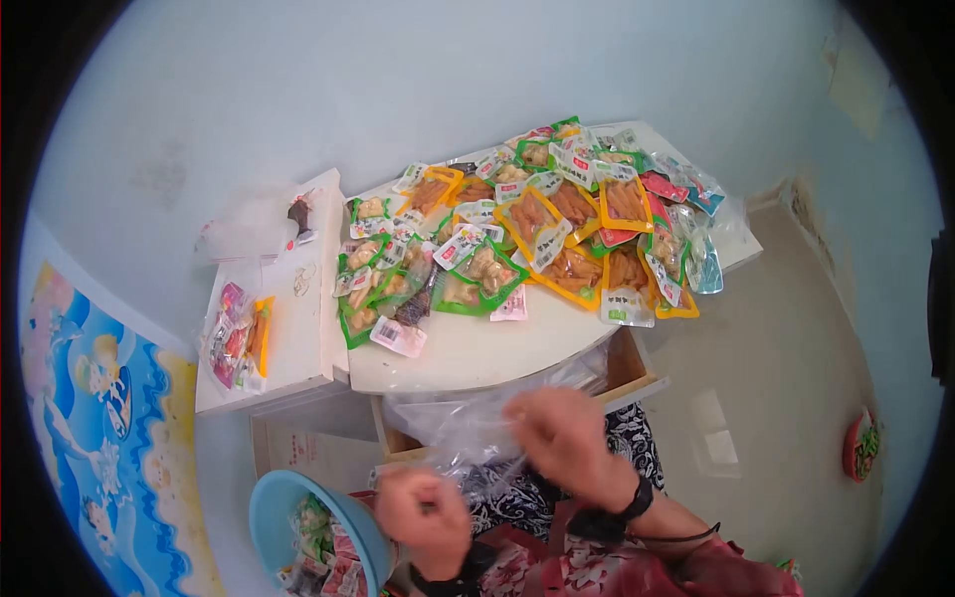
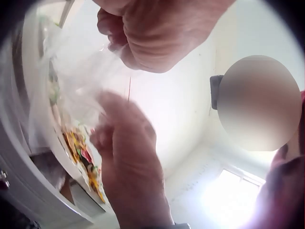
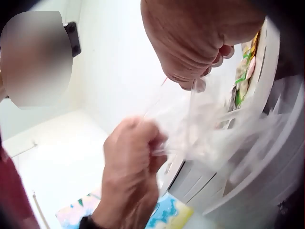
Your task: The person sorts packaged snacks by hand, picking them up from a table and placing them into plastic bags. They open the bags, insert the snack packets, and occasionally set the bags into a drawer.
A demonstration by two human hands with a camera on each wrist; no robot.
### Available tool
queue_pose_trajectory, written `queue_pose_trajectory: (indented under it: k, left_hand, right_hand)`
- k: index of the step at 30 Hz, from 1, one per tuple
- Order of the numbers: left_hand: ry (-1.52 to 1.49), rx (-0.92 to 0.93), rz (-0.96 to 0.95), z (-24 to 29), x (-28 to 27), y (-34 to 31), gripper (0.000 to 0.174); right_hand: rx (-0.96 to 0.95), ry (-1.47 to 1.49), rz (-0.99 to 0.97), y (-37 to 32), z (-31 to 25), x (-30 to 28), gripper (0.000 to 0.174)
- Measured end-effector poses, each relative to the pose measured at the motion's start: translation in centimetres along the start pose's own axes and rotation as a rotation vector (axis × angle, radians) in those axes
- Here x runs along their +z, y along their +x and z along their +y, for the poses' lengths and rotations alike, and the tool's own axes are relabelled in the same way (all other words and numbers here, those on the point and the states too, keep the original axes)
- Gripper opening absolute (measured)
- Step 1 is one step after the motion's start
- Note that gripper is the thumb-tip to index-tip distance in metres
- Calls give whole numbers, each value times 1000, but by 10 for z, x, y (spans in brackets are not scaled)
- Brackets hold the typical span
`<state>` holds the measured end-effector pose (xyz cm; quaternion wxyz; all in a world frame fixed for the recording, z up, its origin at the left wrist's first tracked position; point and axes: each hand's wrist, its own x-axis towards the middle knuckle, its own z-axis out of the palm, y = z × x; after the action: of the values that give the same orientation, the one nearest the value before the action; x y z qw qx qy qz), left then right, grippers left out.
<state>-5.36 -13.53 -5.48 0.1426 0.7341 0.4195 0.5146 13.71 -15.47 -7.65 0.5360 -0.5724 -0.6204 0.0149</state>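
Note:
A clear plastic bag is stretched between both hands, over the open drawer and the person's lap. My left hand grips one side of its edge with curled fingers. Higher and to the right, my right hand pinches the other side. In the right wrist view the bag hangs thin and crumpled from the fingertips of both hands. The left wrist view shows the same film, with the right hand blurred. A thin red line runs along the film between the hands.
Many vacuum-packed snack pouches are heaped on the white table. A lower white surface at left carries a few more packets. A blue bucket with packets stands lower left. The drawer juts out below the tabletop.

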Motion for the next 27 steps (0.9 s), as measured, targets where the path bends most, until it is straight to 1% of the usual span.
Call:
queue_pose_trajectory:
  k: [1,2,3,4,5,6,7,8,9,10,12,13,14,16,19,21,22,23,24,26,27]
  left_hand:
    - [39,-82,22,-8,-10,6,23]
    - [78,-161,48,-12,-16,9,22]
    - [119,-202,-44,-9,-19,9,21]
    - [89,-192,-80,-9,-18,9,20]
    - [57,-181,-113,-9,-16,9,19]
    - [26,-170,-144,-10,-15,9,19]
    - [-81,-230,-205,-6,-17,9,18]
    - [-73,-203,-220,-6,-21,8,16]
    - [-65,-179,-235,-7,-26,7,15]
    - [-58,-155,-251,-9,-31,7,14]
    - [-78,-324,-142,-12,-43,11,10]
    - [-92,-404,-87,-14,-47,14,9]
    - [-107,-442,-84,-16,-51,16,10]
    - [-140,-506,-80,-22,-56,15,11]
    - [-175,-443,-149,-21,-57,8,9]
    - [-177,-425,-158,-18,-56,7,6]
    - [-164,-522,-292,-25,-64,9,21]
    - [-152,-620,-427,-35,-76,11,39]
    - [-138,-719,-565,-40,-84,12,56]
    - [-239,-543,-213,-30,-74,13,20]
    - [-285,-450,-41,-26,-72,15,7]
  right_hand:
    - [248,110,46,6,3,-5,22]
    - [210,94,-19,9,3,-6,21]
    - [171,78,-87,13,3,-6,19]
    - [133,62,-157,15,2,-7,17]
    - [92,104,-270,18,1,-10,15]
    - [157,186,-330,20,-2,-9,16]
    - [223,266,-393,22,-4,-8,17]
    - [291,346,-459,24,-6,-6,18]
    - [283,347,-635,32,-2,-16,23]
    - [262,507,-653,40,3,-19,25]
    - [218,825,-682,60,13,-24,29]
    - [228,751,-634,71,26,-25,33]
    - [244,537,-572,86,32,-25,33]
    - [224,116,-520,119,44,-16,35]
    - [-67,-235,-518,158,72,5,44]
    - [-142,-282,-548,180,91,23,50]
    - [-178,-307,-563,192,96,28,53]
    - [-211,-354,-676,205,100,29,65]
    - [-172,-383,-782,216,97,29,72]
    - [-88,-434,-993,232,88,29,86]
    - [-78,-436,-1025,236,91,33,95]
